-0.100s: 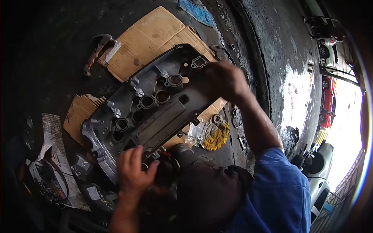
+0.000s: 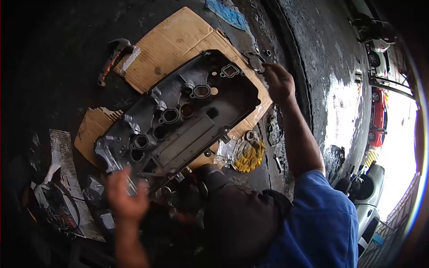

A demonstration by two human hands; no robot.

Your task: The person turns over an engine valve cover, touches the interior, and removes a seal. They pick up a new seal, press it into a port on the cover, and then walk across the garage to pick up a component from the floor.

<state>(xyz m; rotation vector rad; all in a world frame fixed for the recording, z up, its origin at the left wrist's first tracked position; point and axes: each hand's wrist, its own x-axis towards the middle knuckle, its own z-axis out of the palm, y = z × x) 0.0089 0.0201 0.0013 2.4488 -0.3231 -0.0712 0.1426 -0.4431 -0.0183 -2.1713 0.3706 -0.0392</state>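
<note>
A grey metal engine cover (image 2: pixel 178 120) with several oval ports lies slantwise on a sheet of cardboard (image 2: pixel 178 35). My left hand (image 2: pixel 126 196) is blurred at the cover's near end, its fingers spread over the edge and nothing seen in it. My right hand (image 2: pixel 279 82), on an arm in a blue sleeve, is past the cover's far corner. Its fingertips are at a small dark metal part (image 2: pixel 253 59) on the floor, and I cannot tell whether they pinch it.
The floor is dark and oily. A curved metal tool (image 2: pixel 111 58) lies beyond the cardboard, a yellow and white rag (image 2: pixel 248 156) and small fittings beside the cover. Papers and wires (image 2: pixel 58 196) lie at the left. Parked cars (image 2: pixel 377 116) stand in daylight at the right.
My right hand has left the cover's far corner and moved out to the dark part. My left hand has slid left along the cover's near end.
</note>
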